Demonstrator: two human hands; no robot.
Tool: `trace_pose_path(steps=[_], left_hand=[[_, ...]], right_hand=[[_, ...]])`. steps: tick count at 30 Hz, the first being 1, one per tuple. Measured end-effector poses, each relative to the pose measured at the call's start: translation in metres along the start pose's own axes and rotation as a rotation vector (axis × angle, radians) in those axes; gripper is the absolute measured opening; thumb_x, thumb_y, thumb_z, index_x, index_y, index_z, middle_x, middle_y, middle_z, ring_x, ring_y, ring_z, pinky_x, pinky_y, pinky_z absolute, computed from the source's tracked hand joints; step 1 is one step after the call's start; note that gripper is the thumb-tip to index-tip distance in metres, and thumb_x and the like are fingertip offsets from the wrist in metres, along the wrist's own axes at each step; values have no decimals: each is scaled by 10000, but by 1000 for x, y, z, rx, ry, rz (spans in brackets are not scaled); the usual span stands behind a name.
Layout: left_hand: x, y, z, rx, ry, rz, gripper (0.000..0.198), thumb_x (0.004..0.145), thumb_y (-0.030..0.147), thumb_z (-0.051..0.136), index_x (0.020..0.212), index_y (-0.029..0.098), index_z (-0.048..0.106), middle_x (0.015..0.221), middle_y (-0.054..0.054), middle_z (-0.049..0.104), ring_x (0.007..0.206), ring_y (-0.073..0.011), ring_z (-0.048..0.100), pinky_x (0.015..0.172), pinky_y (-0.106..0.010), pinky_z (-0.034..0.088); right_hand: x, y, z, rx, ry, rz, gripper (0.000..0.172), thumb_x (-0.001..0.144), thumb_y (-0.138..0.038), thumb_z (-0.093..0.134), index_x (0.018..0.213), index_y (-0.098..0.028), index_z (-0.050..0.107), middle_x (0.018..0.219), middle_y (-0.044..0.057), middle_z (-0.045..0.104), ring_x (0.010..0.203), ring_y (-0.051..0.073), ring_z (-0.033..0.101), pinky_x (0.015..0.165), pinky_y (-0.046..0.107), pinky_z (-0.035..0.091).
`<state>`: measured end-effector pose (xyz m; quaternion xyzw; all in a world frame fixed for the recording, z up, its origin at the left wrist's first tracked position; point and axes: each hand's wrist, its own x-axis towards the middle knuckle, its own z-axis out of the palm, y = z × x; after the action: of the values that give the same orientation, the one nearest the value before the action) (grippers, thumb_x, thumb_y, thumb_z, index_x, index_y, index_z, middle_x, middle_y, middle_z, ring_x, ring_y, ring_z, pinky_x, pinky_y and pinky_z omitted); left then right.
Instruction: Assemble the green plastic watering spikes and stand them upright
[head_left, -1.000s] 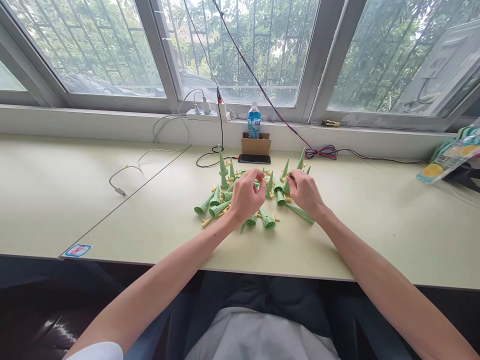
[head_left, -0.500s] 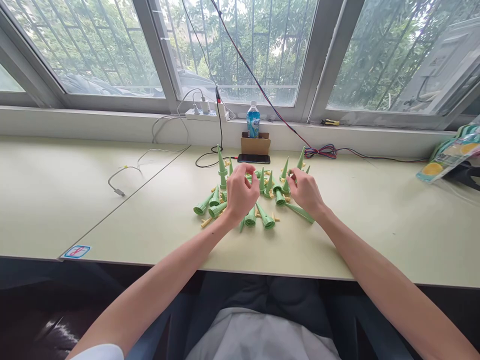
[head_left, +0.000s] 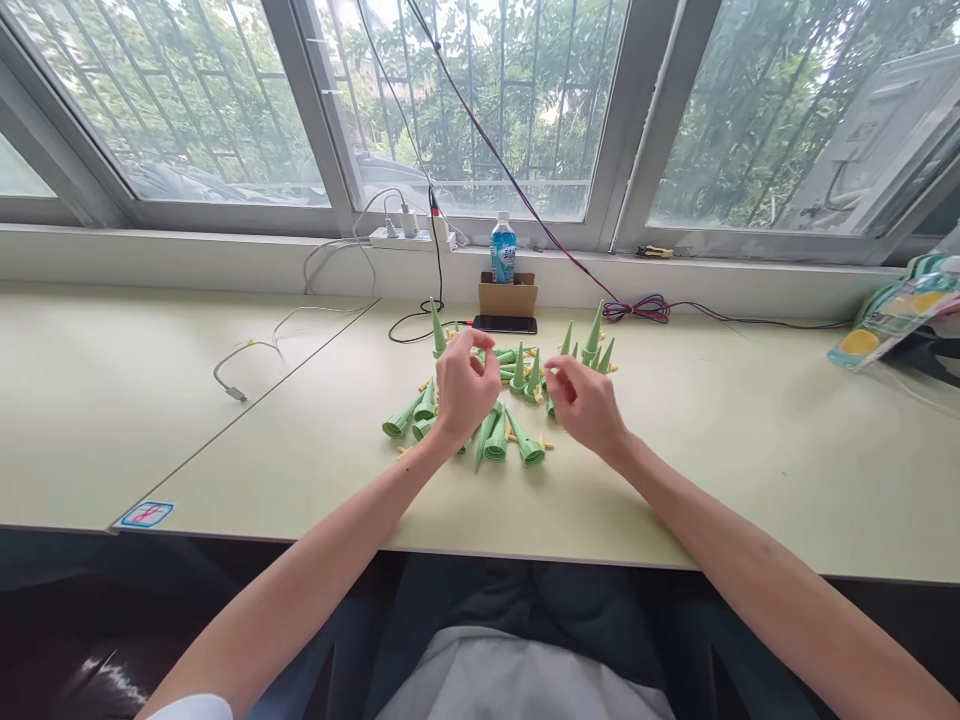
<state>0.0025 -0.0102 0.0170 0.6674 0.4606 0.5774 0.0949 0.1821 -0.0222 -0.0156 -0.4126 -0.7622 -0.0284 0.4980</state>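
Note:
Several green plastic cone-shaped spikes (head_left: 495,437) lie and stand in a loose pile on the table, with small yellow peg-like pieces (head_left: 547,444) among them. Over the left part of this pile is my left hand (head_left: 466,385), its thumb and fingers curled together; anything between the fingertips is too small to make out. To the right, my right hand (head_left: 589,405) is bent in a pinch beside an upright green spike (head_left: 534,378). Its fingertips meet near a yellow bit, and I cannot tell what they hold. The hands partly hide the spikes behind them.
Behind the pile lie a black phone (head_left: 505,324) and a cardboard box (head_left: 508,298) near a blue-labelled bottle (head_left: 503,250). A power strip (head_left: 412,240) is on the ledge. Bundled wires (head_left: 637,309) and a plastic package (head_left: 874,330) are to the right; a white cable (head_left: 238,393) is left.
My right hand has shifted left and slightly down, nearer the middle of the pile, uncovering upright spikes on the right. The left hand keeps nearly the same curled pose as the view shifts slightly.

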Motion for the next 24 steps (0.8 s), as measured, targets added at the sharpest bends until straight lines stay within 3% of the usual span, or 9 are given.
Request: trace_pose_path(steps=[5, 9, 14, 18, 21, 24], left_hand=[[8, 4, -16, 68, -102, 19, 65, 798, 147, 548, 810, 184, 600, 876, -17, 682, 463, -72, 514, 513, -247, 440], [10, 0, -36, 204, -356, 92, 87, 801, 187, 562, 801, 204, 647, 756, -3, 684, 493, -100, 532, 516, -250, 432], [19, -12, -52, 299, -622, 230, 143, 802, 253, 580, 728, 215, 697, 652, -4, 657, 491, -113, 503, 501, -252, 390], [34, -13, -45, 347, -848, 317, 217, 788, 274, 595, 584, 212, 636, 524, 5, 539, 494, -121, 467, 471, -246, 323], [43, -15, -36, 319, -923, 338, 311, 749, 290, 643, 470, 200, 540, 467, 17, 443, 450, -106, 388, 443, -252, 266], [45, -20, -32, 256, -984, 307, 265, 727, 353, 683, 519, 212, 601, 467, 26, 456, 439, -103, 383, 437, -248, 276]], right_hand=[[-14, -20, 5, -51, -178, -347, 182, 978, -212, 380, 949, -203, 559, 646, -13, 588, 492, 88, 421, 482, 225, 300], [-13, -28, 2, -115, -222, -538, 179, 971, -187, 382, 895, -200, 544, 625, -22, 558, 473, 88, 374, 461, 247, 250], [1, -26, 5, -142, -282, -590, 222, 984, -197, 336, 872, -207, 528, 616, -31, 516, 473, 87, 362, 462, 253, 233], [19, -15, 9, -140, -275, -588, 214, 991, -230, 337, 909, -212, 533, 621, -33, 526, 474, 86, 366, 459, 256, 215], [27, -7, 10, -158, -236, -570, 211, 984, -235, 347, 885, -215, 533, 617, -31, 539, 476, 89, 359, 458, 251, 226], [25, -2, 10, -153, -226, -538, 215, 978, -230, 349, 863, -218, 530, 621, -29, 541, 485, 91, 371, 461, 254, 232]])
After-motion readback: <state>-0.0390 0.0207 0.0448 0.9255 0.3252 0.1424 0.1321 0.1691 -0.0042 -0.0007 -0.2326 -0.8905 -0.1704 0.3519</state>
